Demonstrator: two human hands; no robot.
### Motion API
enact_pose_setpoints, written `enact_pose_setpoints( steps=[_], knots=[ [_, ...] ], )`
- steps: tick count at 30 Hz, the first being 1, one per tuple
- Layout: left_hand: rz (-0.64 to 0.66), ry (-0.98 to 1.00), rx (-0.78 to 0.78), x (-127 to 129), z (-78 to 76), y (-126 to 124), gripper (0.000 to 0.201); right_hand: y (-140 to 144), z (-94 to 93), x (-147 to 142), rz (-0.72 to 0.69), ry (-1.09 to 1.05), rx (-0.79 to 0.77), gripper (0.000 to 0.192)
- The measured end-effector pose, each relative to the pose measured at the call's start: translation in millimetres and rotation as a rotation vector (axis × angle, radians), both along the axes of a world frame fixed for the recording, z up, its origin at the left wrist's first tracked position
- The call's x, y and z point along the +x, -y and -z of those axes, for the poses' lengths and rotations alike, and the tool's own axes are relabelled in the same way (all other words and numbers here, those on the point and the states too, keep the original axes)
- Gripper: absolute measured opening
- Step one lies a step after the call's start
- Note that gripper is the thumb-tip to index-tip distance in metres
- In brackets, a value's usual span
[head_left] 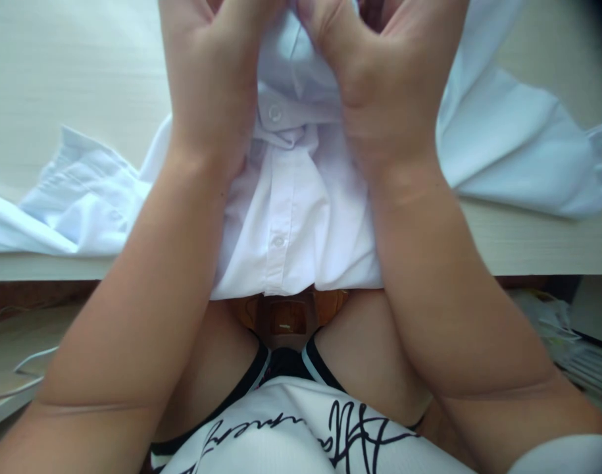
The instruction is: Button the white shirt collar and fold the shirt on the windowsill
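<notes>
A white button-up shirt (295, 217) lies spread over a pale wooden table (58, 72), its hem hanging over the near edge. My left hand (212, 79) and my right hand (379, 72) are both closed on the shirt's front placket near the top of the view, on either side of a button (274, 113). A second button (279, 241) shows lower on the placket. My fingertips are cut off by the top edge of the view.
One shirt sleeve (78, 204) trails to the left, the other part (522, 151) bunches to the right. Below the table edge (527, 263) are my knees, dark-trimmed shorts and a printed white top. Cables and papers lie on the floor at right.
</notes>
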State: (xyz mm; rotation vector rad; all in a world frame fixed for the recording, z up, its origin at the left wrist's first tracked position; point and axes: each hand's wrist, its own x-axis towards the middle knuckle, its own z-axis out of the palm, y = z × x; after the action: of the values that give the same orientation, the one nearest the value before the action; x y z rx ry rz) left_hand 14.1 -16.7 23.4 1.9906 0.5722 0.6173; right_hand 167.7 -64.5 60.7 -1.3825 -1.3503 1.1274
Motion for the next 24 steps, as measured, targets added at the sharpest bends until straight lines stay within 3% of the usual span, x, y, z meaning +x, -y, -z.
enact_pose_setpoints(
  steps=[1, 2, 4, 5, 11, 19, 24],
  knots=[
    [-0.273, 0.232, 0.028, 5, -8.1, 9, 0.114, 6, -0.9, -4, 0.000, 0.002, 0.019, 0.030],
    [-0.447, 0.406, 0.048, 8, -14.1, 17, 0.083, 11, -1.5, -6, 0.000, 0.004, 0.039, 0.032],
    [-0.616, 0.606, -0.072, 11, -20.8, 27, 0.020, 17, -1.6, -6, 0.000, 0.015, 0.086, 0.034],
    [-0.635, 0.625, -0.139, 11, -22.6, 29, 0.009, 18, -1.5, -5, -0.001, 0.018, 0.117, 0.033],
    [-0.682, 0.473, -0.328, 4, -30.1, 30, 0.028, 7, -1.5, -1, 0.016, -0.088, 0.338, 0.013],
    [-0.688, 0.414, -0.499, -3, -42.0, 33, 0.029, 9, -2.9, -2, 0.007, -0.075, 0.239, 0.039],
    [-0.661, 0.391, -0.529, -7, -44.4, 31, 0.030, 8, -4.4, -4, 0.023, -0.107, 0.205, 0.036]
  ],
)
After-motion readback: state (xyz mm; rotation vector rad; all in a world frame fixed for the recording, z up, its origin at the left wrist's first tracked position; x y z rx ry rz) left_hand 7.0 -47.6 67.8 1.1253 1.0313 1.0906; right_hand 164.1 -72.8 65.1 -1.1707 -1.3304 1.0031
